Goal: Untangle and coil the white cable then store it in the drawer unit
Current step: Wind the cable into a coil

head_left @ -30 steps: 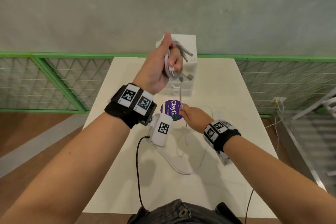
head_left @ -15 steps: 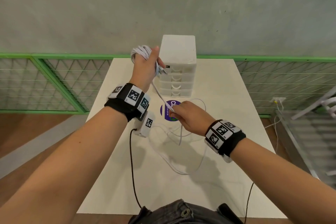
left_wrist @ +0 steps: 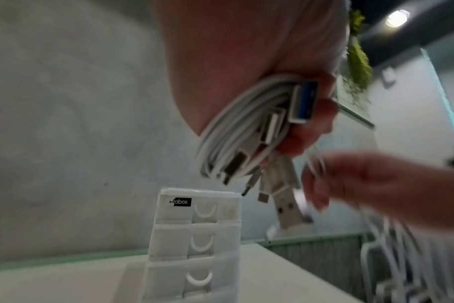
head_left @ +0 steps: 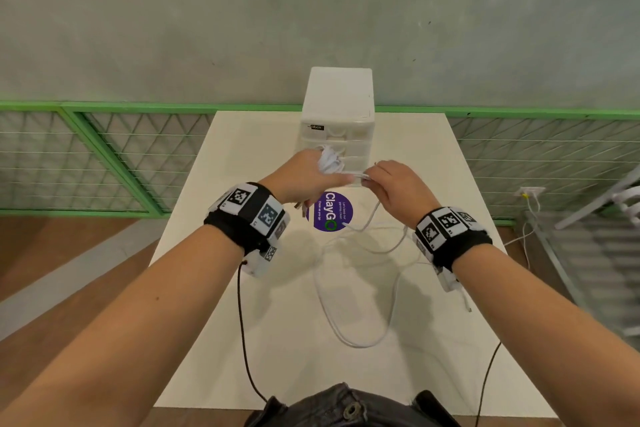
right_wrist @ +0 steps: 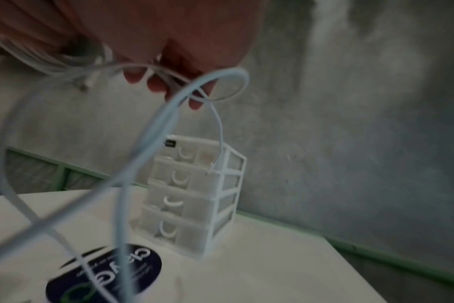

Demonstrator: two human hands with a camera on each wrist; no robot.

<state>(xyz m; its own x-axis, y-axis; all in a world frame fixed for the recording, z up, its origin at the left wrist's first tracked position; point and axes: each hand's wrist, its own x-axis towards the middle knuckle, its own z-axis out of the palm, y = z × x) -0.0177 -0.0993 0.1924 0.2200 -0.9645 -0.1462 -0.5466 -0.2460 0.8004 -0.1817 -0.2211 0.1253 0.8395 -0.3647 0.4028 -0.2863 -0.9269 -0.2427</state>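
Item: thin white plastic-sheathed cable (head_left: 360,329), light, limp, likely springy. Bundled coils at frame centre, clenched in left hand (head_left: 304,177); right hand (head_left: 398,191) pinches the adjoining strand; slack lies on the white table (head_left: 242,340), lower centre. Best gripped across the bundle. White plastic drawer unit (head_left: 337,107), upper centre, closed.

This looks like an indoor recording or test space more than a home. A bare grey concrete wall (head_left: 311,10) rises behind a plain white surface (head_left: 263,305), and a green-framed wire-mesh fence (head_left: 104,156) runs along the foot of that wall on both sides of the surface. A purple round sticker (head_left: 329,211) reading "ClayGo" lies on the surface. Wooden flooring (head_left: 52,253) shows left of the surface. The person wears black wrist straps (head_left: 249,215) with printed tracking markers.
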